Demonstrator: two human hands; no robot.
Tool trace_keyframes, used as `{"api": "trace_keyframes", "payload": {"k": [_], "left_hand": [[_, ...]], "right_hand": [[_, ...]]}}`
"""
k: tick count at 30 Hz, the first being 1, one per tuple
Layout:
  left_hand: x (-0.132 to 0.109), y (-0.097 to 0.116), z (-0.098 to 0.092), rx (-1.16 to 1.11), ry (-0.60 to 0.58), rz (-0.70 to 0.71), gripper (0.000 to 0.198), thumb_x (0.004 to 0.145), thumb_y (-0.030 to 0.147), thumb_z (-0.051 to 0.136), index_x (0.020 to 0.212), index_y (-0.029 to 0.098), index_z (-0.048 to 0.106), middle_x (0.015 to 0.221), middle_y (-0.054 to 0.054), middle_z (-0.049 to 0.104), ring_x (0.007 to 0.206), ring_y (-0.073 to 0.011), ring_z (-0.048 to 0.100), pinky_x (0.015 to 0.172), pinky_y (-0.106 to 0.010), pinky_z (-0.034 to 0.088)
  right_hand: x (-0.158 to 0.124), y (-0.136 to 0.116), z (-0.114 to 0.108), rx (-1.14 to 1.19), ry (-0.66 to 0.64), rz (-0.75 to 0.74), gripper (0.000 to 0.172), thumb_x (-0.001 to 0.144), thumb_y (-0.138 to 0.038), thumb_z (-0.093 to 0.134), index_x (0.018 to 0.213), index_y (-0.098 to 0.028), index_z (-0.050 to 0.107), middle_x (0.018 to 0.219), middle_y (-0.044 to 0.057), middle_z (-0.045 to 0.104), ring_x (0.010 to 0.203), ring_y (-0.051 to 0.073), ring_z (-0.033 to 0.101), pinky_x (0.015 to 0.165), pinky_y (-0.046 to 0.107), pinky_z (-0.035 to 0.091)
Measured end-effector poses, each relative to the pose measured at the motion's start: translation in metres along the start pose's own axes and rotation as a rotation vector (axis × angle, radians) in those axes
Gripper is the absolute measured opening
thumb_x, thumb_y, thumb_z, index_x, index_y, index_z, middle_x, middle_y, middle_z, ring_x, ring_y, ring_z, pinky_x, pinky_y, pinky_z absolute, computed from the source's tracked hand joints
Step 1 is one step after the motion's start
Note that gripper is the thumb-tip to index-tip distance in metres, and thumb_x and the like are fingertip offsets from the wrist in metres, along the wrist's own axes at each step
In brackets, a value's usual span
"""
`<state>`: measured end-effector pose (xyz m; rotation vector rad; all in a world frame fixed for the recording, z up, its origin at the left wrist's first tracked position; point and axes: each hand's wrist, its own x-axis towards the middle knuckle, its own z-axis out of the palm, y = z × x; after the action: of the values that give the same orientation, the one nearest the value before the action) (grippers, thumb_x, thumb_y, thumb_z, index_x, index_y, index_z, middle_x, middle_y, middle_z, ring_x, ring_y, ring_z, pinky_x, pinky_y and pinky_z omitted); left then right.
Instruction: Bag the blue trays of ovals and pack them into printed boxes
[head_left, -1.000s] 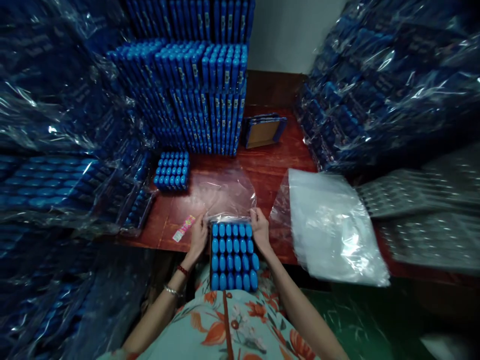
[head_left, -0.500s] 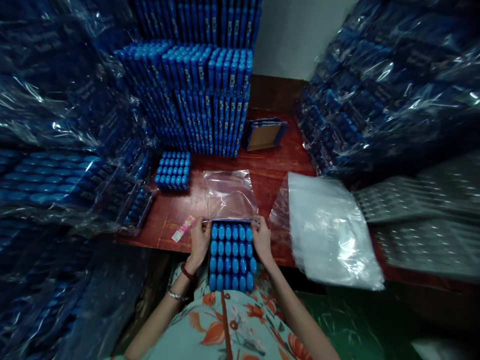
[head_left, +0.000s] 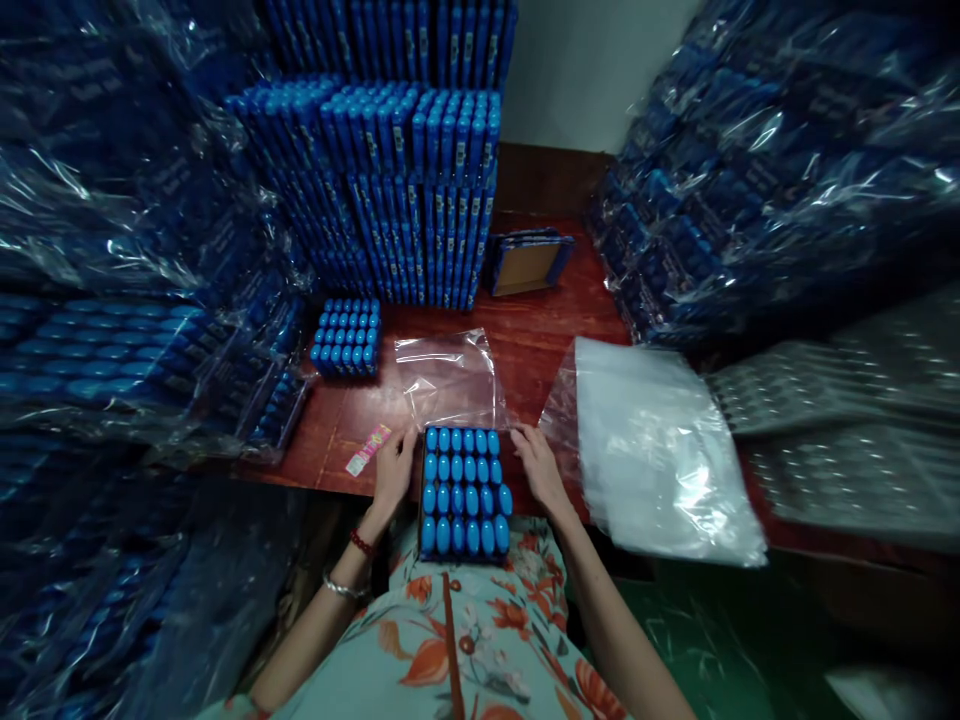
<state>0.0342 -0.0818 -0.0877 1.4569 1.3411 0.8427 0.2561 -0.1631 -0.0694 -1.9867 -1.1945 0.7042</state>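
Note:
A tray of blue rounded-top pieces (head_left: 465, 492), set in several rows, is in front of my body at the table's near edge. Its far end meets the mouth of a clear plastic bag (head_left: 454, 385) lying flat beyond it. My left hand (head_left: 394, 468) is at the tray's far left corner, fingers bent in a pinch on the bag's edge. On the other side, my right hand (head_left: 538, 468) is a little apart from the tray, with its fingertips together at the bag's right corner. The film between the right fingertips is faint.
A small block of blue pieces (head_left: 346, 337) and a pink label strip (head_left: 368, 450) lie to the left. Tall blue stacks (head_left: 420, 200) stand behind, near an open cardboard box (head_left: 525, 268). Clear bags (head_left: 660, 450) are piled right; wrapped packs (head_left: 697, 220) rise beyond.
The tray has shifted slightly away from my body toward the bag. The bag's far end has swung a little left. My right hand has moved outward from the tray's side.

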Motion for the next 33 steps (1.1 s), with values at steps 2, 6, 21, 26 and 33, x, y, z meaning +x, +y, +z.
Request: {"api": "trace_keyframes", "payload": {"k": [2, 6, 21, 26, 33], "left_hand": [[0.002, 0.002, 0.001, 0.033, -0.003, -0.004, 0.04, 0.089, 0.043, 0.039, 0.092, 0.013, 0.065, 0.093, -0.008, 0.068, 0.09, -0.0206, 0.06, 0.084, -0.034, 0.046], [0.006, 0.007, 0.003, 0.03, 0.075, 0.087, 0.032, 0.084, 0.041, 0.049, 0.094, 0.016, 0.064, 0.096, -0.007, 0.066, 0.091, -0.0187, 0.058, 0.085, -0.032, 0.045], [-0.071, 0.009, -0.046, -0.006, -0.352, 0.184, 0.023, 0.086, 0.028, 0.052, 0.07, 0.015, 0.061, 0.07, -0.002, 0.061, 0.068, -0.0119, 0.056, 0.065, -0.021, 0.043], [-0.098, -0.003, -0.068, 0.116, -0.619, 0.234, 0.028, 0.091, 0.03, 0.047, 0.071, 0.015, 0.058, 0.07, -0.004, 0.06, 0.069, -0.0125, 0.055, 0.067, -0.023, 0.042], [-0.11, -0.024, -0.071, 0.256, -0.54, 0.246, 0.054, 0.083, 0.048, 0.054, 0.127, 0.018, 0.046, 0.121, -0.015, 0.054, 0.113, -0.0268, 0.051, 0.094, -0.04, 0.043]], "right_hand": [[0.009, -0.003, 0.0, 0.007, 0.05, 0.025, 0.045, 0.086, -0.049, 0.035, 0.112, -0.017, 0.053, 0.108, 0.01, 0.056, 0.092, 0.02, 0.054, 0.09, 0.04, 0.042], [0.024, -0.009, 0.003, 0.055, 0.122, -0.021, 0.043, 0.078, -0.053, 0.051, 0.098, -0.015, 0.056, 0.094, 0.007, 0.057, 0.075, 0.017, 0.053, 0.078, 0.034, 0.045], [-0.097, 0.013, -0.011, 0.105, 0.09, -0.38, 0.013, 0.087, -0.016, 0.046, 0.083, -0.021, 0.057, 0.079, 0.003, 0.059, 0.075, 0.014, 0.057, 0.068, 0.026, 0.047], [-0.135, 0.018, -0.023, 0.022, -0.258, -0.409, 0.017, 0.091, -0.017, 0.04, 0.087, -0.022, 0.056, 0.08, 0.004, 0.06, 0.079, 0.016, 0.057, 0.073, 0.03, 0.048], [-0.131, 0.015, -0.029, -0.102, -0.338, -0.212, 0.042, 0.085, -0.043, 0.054, 0.119, -0.021, 0.046, 0.104, 0.009, 0.058, 0.093, 0.02, 0.057, 0.081, 0.035, 0.05]]}}
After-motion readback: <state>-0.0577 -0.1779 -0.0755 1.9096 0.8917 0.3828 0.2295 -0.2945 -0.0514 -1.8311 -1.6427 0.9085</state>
